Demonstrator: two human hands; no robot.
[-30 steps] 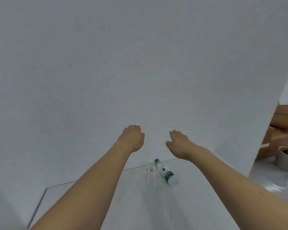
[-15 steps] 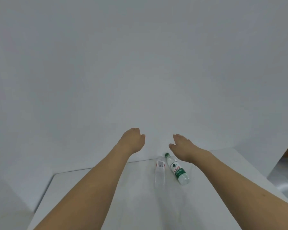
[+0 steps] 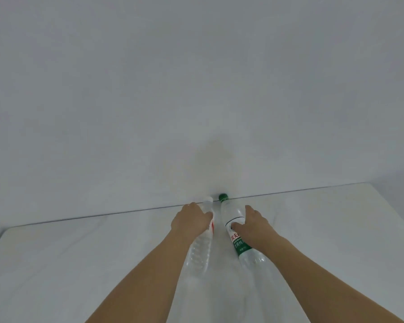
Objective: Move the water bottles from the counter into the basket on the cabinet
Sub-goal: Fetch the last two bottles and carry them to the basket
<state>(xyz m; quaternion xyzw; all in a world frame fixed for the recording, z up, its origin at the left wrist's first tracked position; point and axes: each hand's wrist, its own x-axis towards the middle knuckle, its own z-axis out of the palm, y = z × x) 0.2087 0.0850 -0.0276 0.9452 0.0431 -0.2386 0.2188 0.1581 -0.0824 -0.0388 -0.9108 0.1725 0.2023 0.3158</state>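
Two clear water bottles lie side by side on the white counter (image 3: 79,264), caps pointing at the wall. The left one, a white-capped bottle with a red label (image 3: 200,250), is under my left hand (image 3: 190,220), whose fingers curl over its upper body. The right one, a green-capped bottle with a green label (image 3: 232,210), has my right hand (image 3: 252,226) wrapped round its middle, thumb on the label. Both bottles rest on the counter. No basket or cabinet is in view.
A plain white wall (image 3: 196,89) rises right behind the counter's back edge, just past the caps. The counter's right corner (image 3: 369,184) and left edge (image 3: 0,231) are visible.
The view has moved closer and lower over the counter. Both hands, which hovered open above the bottles, have come down onto them, one hand on each bottle.
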